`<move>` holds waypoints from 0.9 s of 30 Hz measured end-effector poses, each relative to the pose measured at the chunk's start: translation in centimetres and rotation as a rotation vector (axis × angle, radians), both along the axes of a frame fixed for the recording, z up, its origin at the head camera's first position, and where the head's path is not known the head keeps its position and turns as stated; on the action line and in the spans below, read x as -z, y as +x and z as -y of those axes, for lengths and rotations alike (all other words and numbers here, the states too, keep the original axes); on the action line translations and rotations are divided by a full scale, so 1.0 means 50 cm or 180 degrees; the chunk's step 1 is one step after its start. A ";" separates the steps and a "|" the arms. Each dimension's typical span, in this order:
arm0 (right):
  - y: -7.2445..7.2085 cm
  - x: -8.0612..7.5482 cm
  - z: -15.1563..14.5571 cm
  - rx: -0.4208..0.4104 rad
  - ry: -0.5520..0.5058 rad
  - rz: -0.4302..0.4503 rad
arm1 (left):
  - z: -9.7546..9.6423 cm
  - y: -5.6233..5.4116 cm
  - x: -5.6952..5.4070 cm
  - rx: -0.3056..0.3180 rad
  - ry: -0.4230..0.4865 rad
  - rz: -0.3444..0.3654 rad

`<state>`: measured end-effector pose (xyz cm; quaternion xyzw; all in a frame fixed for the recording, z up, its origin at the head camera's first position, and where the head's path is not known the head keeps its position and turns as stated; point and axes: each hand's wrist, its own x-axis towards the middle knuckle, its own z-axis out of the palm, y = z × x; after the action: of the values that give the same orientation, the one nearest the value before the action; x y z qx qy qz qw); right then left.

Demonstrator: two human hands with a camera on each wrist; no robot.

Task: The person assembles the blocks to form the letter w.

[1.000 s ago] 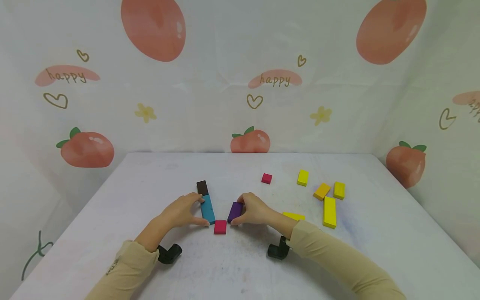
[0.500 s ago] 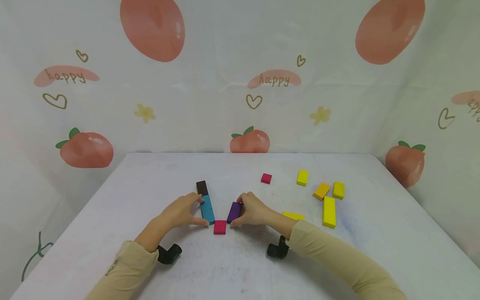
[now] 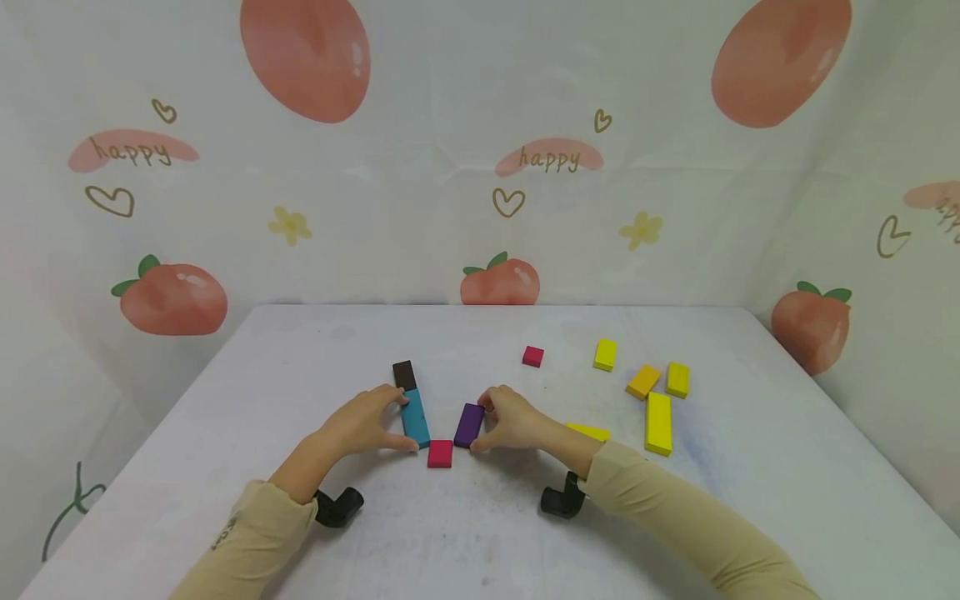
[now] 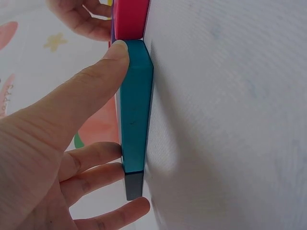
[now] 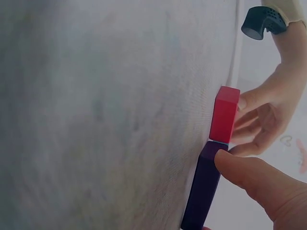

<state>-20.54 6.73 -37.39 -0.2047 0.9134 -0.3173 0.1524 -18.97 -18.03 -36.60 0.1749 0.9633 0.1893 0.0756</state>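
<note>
My left hand [image 3: 365, 422] holds a blue wooden block [image 3: 416, 419] lengthwise, thumb at its near end and fingers along its far part. A dark brown block [image 3: 404, 375] continues the row at the blue block's far end. In the left wrist view the thumb [image 4: 103, 72] presses the corner beside the red block. My right hand [image 3: 513, 419] grips a purple block [image 3: 468, 426], thumb at the near end and fingers at the far corner. Between the near ends of the blue and purple blocks lies a red square block [image 3: 440, 454], forming a V-like outline.
Another red block [image 3: 533, 357] lies farther back. To the right are several yellow blocks [image 3: 659, 424] and an orange block [image 3: 643, 382]. One yellow block [image 3: 588, 432] is partly hidden behind my right forearm. Black wrist mounts [image 3: 340, 507] sit under both forearms. A printed curtain backs the table.
My right hand has shifted slightly right, its thumb sliding along the purple block's near end. The left hand and the blocks have stayed nearly still.
</note>
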 end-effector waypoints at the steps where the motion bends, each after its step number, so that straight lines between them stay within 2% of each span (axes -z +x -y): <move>1: 0.000 0.000 0.000 -0.0011 -0.0004 -0.0003 | 0.000 0.000 0.000 0.0000 -0.0001 0.0005; 27: 0.003 -0.001 0.003 0.0036 0.0015 -0.0001 | 0.001 0.001 0.004 0.0027 0.0045 -0.0056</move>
<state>-20.40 6.56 -37.32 -0.1991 0.9153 -0.3159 0.1509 -18.93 -18.10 -36.82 0.1811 0.9618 0.1942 0.0667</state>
